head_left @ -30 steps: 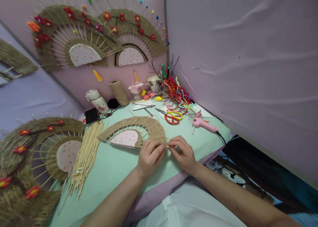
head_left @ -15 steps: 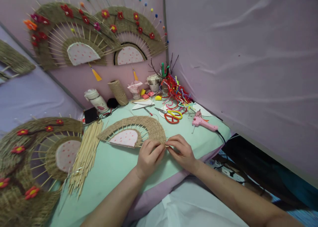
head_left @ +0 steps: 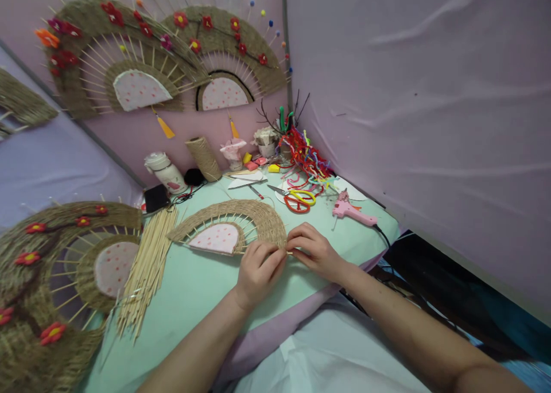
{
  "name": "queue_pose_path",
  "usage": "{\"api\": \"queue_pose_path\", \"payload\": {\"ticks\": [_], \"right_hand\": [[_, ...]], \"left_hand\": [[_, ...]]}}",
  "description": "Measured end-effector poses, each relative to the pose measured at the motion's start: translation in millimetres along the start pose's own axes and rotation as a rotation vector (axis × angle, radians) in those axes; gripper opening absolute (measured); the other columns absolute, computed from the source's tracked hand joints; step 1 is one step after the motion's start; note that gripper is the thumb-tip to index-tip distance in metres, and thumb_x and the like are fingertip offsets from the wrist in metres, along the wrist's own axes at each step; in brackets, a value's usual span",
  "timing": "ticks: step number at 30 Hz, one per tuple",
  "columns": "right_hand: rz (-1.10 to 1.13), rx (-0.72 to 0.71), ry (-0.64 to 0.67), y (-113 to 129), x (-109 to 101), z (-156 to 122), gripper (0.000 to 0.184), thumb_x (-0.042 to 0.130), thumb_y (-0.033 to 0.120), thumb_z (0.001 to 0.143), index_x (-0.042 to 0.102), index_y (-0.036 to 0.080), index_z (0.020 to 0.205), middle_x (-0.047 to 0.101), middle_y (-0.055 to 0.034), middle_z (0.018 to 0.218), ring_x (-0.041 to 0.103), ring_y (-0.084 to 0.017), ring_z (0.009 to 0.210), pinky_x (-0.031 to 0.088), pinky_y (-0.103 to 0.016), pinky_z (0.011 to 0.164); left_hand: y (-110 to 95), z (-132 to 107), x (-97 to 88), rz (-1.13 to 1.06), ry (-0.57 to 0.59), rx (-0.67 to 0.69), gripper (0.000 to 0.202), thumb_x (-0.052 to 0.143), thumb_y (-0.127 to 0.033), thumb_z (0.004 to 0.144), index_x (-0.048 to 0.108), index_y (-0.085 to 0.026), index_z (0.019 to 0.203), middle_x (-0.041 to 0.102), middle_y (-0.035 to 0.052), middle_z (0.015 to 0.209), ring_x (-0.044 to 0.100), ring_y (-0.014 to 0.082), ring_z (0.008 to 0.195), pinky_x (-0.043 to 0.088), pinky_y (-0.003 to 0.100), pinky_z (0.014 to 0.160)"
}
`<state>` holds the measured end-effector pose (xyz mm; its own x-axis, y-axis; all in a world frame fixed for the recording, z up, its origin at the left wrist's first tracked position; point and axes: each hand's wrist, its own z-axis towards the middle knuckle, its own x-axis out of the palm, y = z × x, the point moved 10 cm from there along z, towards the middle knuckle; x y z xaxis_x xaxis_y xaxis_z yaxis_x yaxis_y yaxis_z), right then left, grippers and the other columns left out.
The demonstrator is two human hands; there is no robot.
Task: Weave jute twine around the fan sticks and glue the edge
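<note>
A half-round fan of twine woven over thin sticks (head_left: 266,216) lies on the green-covered table, with a white, red-dotted half-disc (head_left: 215,238) at its centre. My left hand (head_left: 259,271) grips the fan's lower right corner, its fingers bent over the straight bottom edge. Close beside it, my right hand (head_left: 316,254) has thumb and fingers pinched at the same corner, by the tip of the bottom stick (head_left: 289,253). Whether the right fingers hold the stick's end or a strand of twine is too small to tell.
Thin sticks (head_left: 148,272) lie bundled at left beside a larger flowered fan (head_left: 30,290). Scissors (head_left: 298,199) and a pink glue gun (head_left: 353,212) with a cord lie to the right. Behind stand a white bottle (head_left: 166,174), a twine spool (head_left: 204,159) and colourful pipe cleaners (head_left: 306,155).
My right hand has shifted very slightly at the fan's corner and its forearm has moved a little. My left hand keeps its hold. The view has shifted slightly.
</note>
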<state>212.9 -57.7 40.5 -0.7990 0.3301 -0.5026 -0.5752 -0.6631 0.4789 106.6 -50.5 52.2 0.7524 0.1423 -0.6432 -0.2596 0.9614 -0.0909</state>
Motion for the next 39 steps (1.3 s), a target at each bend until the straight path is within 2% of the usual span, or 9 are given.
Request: {"api": "queue_pose_path", "payload": {"ticks": [19, 29, 35, 39], "right_hand": [[-0.008, -0.01, -0.069, 2.3, -0.5, -5.5, 0.014, 0.053, 0.014, 0.086, 0.06, 0.023, 0.094, 0.06, -0.0058, 0.086, 0.052, -0.018, 0.081, 0.047, -0.035, 0.071], [0.004, 0.042, -0.139, -5.8, -5.4, -10.2, 0.014, 0.053, 0.015, 0.086, 0.061, 0.024, 0.094, 0.059, -0.0051, 0.086, 0.054, -0.018, 0.082, 0.048, -0.036, 0.073], [0.013, 0.047, -0.146, -6.2, -3.9, -13.5, 0.015, 0.055, 0.015, 0.085, 0.06, 0.023, 0.096, 0.059, -0.0059, 0.087, 0.055, -0.019, 0.083, 0.048, -0.036, 0.072], [0.025, 0.061, -0.18, -6.3, -6.5, -15.8, 0.015, 0.056, 0.017, 0.084, 0.058, 0.023, 0.098, 0.061, -0.0057, 0.087, 0.056, -0.019, 0.083, 0.049, -0.036, 0.072]], "left_hand": [[-4.3, -4.4, 2.0, 0.016, -0.001, 0.06, 0.022, 0.06, -0.012, 0.081, 0.059, -0.02, 0.101, 0.068, 0.0049, 0.088, 0.057, 0.0169, 0.083, 0.046, 0.032, 0.074], [14.8, -1.9, 5.3, 0.054, 0.129, 0.06, 0.028, 0.055, -0.016, 0.085, 0.059, -0.022, 0.113, 0.066, 0.0071, 0.095, 0.058, 0.0191, 0.094, 0.048, 0.034, 0.08], [14.3, -3.9, 6.8, 0.001, 0.135, 0.096, 0.031, 0.051, -0.011, 0.087, 0.059, -0.022, 0.115, 0.067, 0.0072, 0.097, 0.058, 0.0182, 0.096, 0.048, 0.034, 0.082], [15.5, -6.5, 9.0, -0.014, 0.156, 0.074, 0.033, 0.05, -0.015, 0.089, 0.057, -0.025, 0.12, 0.066, 0.0053, 0.095, 0.058, 0.0163, 0.091, 0.047, 0.032, 0.08]]}}
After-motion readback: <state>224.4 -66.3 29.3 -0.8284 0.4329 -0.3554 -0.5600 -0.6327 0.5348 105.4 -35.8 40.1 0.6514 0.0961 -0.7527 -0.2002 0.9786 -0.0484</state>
